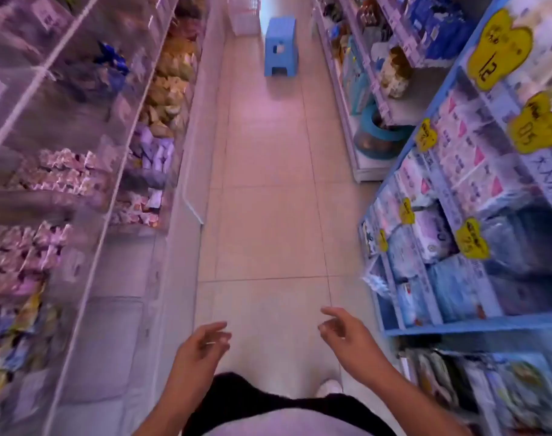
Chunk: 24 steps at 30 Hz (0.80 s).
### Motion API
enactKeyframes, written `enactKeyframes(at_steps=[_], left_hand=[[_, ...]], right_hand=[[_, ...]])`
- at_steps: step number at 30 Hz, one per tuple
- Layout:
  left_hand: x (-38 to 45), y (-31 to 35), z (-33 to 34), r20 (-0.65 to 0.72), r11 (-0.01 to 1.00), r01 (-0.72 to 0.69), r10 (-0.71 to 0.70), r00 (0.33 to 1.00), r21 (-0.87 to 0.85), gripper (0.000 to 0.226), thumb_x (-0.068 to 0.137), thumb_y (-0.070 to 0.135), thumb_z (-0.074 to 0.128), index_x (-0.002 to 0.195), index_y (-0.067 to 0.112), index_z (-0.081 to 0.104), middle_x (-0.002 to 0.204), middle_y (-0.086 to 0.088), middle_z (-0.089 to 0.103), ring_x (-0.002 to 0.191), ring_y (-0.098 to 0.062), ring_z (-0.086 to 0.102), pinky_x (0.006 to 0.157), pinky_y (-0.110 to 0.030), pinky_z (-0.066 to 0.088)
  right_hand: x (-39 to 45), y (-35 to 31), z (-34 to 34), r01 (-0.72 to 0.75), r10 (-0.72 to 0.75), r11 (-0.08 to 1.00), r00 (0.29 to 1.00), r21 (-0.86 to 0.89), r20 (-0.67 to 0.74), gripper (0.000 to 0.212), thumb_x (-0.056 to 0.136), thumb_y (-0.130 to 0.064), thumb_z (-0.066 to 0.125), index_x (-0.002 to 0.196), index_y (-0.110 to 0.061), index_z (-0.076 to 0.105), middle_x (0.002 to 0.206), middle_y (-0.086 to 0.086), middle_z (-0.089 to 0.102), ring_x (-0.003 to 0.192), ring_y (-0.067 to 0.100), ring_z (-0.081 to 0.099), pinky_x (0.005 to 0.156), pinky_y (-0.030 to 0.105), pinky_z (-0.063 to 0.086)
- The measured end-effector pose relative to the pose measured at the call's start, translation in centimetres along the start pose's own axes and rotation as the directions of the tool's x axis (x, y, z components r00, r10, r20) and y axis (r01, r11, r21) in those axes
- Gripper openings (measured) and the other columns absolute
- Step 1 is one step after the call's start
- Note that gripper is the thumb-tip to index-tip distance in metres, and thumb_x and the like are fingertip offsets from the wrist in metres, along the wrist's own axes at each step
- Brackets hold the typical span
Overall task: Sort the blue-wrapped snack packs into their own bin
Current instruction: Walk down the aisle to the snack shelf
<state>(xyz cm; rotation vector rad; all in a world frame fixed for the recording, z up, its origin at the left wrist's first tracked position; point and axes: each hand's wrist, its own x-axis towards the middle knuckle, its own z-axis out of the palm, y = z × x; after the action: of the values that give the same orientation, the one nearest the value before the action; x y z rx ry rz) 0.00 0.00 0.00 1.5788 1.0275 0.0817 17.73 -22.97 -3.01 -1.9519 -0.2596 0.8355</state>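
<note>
I see a bare tiled floor (pixel 268 215) running open down the aisle between clear snack bins (pixel 79 171) on the left and blue shelves (pixel 457 215) on the right; a blue stool (pixel 281 47) blocks the far end.

blue stool (pixel 281 45) — far down aisle | yellow price tags (pixel 498 48) — right shelves | tiled floor (pixel 268 215)

Bare forearms, no sleeves visible; left hand (pixel 202 344), right hand (pixel 347 333) ungloved. Pale top (pixel 278 427), black bottoms (pixel 252 401), white shoe (pixel 329 388).
</note>
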Motion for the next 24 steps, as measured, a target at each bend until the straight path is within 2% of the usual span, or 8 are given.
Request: enactKeyframes(at_steps=[3,8,11,15,20,24], left_hand=[[1.2,-0.1,0.7,0.003,0.999,0.032,-0.032,0.999,0.011,0.032,0.089,0.001,0.066,0.107,0.028,0.07,0.099,0.001,0.076,0.091,-0.014,0.072,0.084,-0.028,0.053],[5.2,0.6,0.3,0.069,0.996,0.081,-0.084,0.994,0.034,0.033,0.091,0.016,0.068,0.107,0.045,0.066,0.106,0.013,0.074,0.097,-0.007,0.069,0.086,-0.028,0.05],[10.2,1.3,-0.5,0.122,0.989,0.143,-0.146,0.982,0.039,0.029,0.093,0.017,0.066,0.112,0.04,0.065,0.106,0.012,0.073,0.1,-0.009,0.068,0.091,-0.032,0.052],[17.2,3.9,-2.3,0.183,0.982,0.177,-0.187,0.965,0.066,0.028,0.094,0.015,0.064,0.114,0.034,0.065,0.108,0.005,0.073,0.101,-0.009,0.067,0.095,-0.034,0.052],[26.3,10.1,-5.3,0.197,0.99,0.142,-0.144,0.97,0.025,0.026,0.093,0.003,0.062,0.111,0.021,0.067,0.102,-0.002,0.074,0.099,-0.016,0.069,0.084,-0.021,0.051],[33.2,15.1,-6.0,0.185,0.992,0.124,-0.121,0.975,-0.004,0.027,0.092,-0.001,0.061,0.11,0.018,0.068,0.102,-0.006,0.074,0.093,-0.021,0.071,0.08,-0.024,0.051]], right_hand=[[1.6,0.2,-0.2,-0.047,0.05,0.998,0.997,-0.044,0.063,0.029,0.092,-0.018,0.065,0.117,-0.033,0.061,0.09,-0.003,0.069,0.08,0.006,0.066,0.076,0.015,0.049],[6.1,-1.9,-0.2,-0.093,0.104,0.989,0.989,-0.113,0.103,0.031,0.092,-0.025,0.065,0.119,-0.038,0.058,0.093,-0.007,0.069,0.084,0.0,0.064,0.074,0.009,0.046],[10.2,-4.1,0.7,-0.114,0.128,0.985,0.986,-0.133,0.103,0.031,0.092,-0.026,0.064,0.121,-0.035,0.059,0.095,-0.008,0.069,0.085,0.003,0.065,0.076,0.014,0.049],[15.9,-8.7,1.7,-0.134,0.145,0.982,0.986,-0.137,0.08,0.032,0.092,-0.025,0.065,0.123,-0.033,0.06,0.095,-0.01,0.069,0.084,-0.001,0.064,0.071,0.011,0.047],[23.5,-15.8,2.1,-0.094,0.094,0.993,0.996,-0.078,-0.008,0.031,0.093,-0.02,0.064,0.12,-0.034,0.06,0.098,-0.009,0.07,0.084,-0.004,0.064,0.071,0.007,0.046],[29.2,-19.4,1.3,-0.083,0.082,0.996,0.996,-0.033,-0.015,0.033,0.094,-0.016,0.062,0.122,-0.033,0.058,0.1,-0.007,0.07,0.087,-0.005,0.064,0.073,0.006,0.046]])
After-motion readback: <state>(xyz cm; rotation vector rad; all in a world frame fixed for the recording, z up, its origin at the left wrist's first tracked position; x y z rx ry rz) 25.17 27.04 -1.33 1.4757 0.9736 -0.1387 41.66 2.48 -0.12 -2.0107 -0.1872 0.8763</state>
